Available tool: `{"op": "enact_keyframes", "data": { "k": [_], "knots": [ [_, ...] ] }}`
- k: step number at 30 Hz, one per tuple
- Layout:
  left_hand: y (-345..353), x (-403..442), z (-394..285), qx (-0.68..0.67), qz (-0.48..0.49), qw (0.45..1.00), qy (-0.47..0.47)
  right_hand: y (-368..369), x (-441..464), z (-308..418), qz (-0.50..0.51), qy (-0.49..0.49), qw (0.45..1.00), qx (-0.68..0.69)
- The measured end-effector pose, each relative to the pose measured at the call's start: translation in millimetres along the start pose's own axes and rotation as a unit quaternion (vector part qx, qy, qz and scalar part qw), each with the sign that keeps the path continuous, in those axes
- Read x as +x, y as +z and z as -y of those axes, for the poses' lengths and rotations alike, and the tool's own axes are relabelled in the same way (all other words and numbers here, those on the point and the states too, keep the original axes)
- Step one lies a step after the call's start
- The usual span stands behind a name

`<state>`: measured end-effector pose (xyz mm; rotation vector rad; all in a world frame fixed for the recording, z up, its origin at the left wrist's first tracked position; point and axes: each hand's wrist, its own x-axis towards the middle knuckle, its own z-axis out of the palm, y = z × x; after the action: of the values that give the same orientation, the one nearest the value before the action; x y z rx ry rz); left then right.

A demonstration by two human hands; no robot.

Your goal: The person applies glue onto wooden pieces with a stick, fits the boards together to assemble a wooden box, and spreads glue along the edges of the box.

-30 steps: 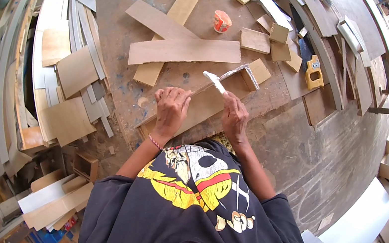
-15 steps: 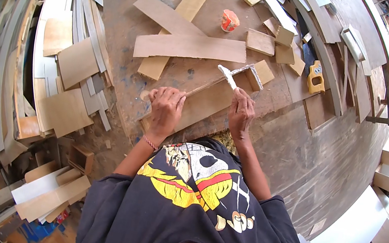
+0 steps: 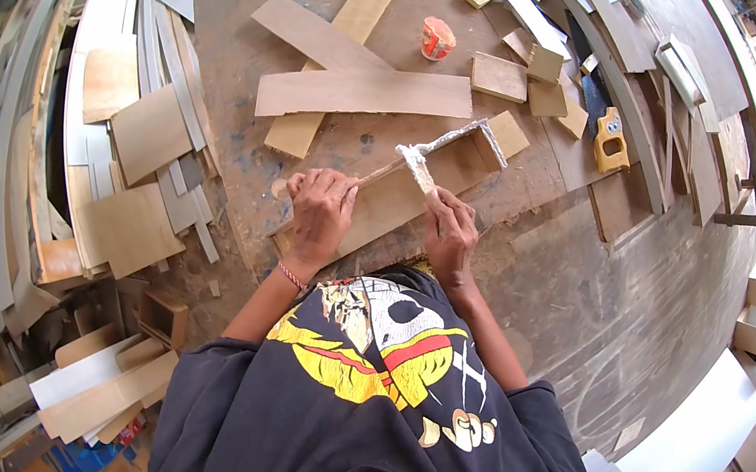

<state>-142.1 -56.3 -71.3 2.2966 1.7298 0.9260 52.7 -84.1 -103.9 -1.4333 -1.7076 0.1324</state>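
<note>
My left hand (image 3: 319,212) is closed on the near-left part of an open wooden frame (image 3: 401,212), which lies on the worktable. In my right hand (image 3: 450,239) is a flat wooden stick (image 3: 422,176), its far end coated with thick white paste. That end touches the frame's long upper edge near its middle. White paste covers the edge from there to the far right corner and along the short end. Beyond the frame stands an orange-and-white cup (image 3: 437,42), with paste-like stains on its outside.
Crossed boards (image 3: 365,95) lie just past the frame. Wood offcuts (image 3: 499,78) and a yellow-handled handsaw (image 3: 611,144) are at the far right. Stacked panels (image 3: 131,219) line the left side, and a white sheet (image 3: 682,457) is at lower right.
My right hand has moved left and slightly nearer, drawing the stick along the frame's long edge. More of that edge is now white. My left hand stays in place.
</note>
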Motion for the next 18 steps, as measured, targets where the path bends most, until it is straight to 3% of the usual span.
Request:
{"op": "enact_keyframes", "data": {
  "k": [3,5,8,12,18],
  "knots": [
    [-0.9,0.0,0.4,-0.002,0.003,1.0,-0.002,0.0,0.4,3.1,-0.036,0.039,0.997,0.056],
    [-0.4,-0.7,1.4,-0.006,0.009,1.0,-0.004,-4.5,3.9,4.7,-0.034,0.211,0.954,0.211],
    [-0.7,-1.8,0.7,-0.007,0.01,1.0,-0.01,-0.9,18.1,-2.4,-0.093,0.287,0.927,0.22],
    [-1.5,-1.2,0.7,-0.009,0.012,1.0,-0.013,4.2,30.4,-14.2,-0.077,0.273,0.948,0.146],
    [-2.7,1.0,2.0,-0.02,0.009,1.0,-0.008,9.5,31.1,-16.7,-0.061,0.282,0.944,0.157]
  ]
}}
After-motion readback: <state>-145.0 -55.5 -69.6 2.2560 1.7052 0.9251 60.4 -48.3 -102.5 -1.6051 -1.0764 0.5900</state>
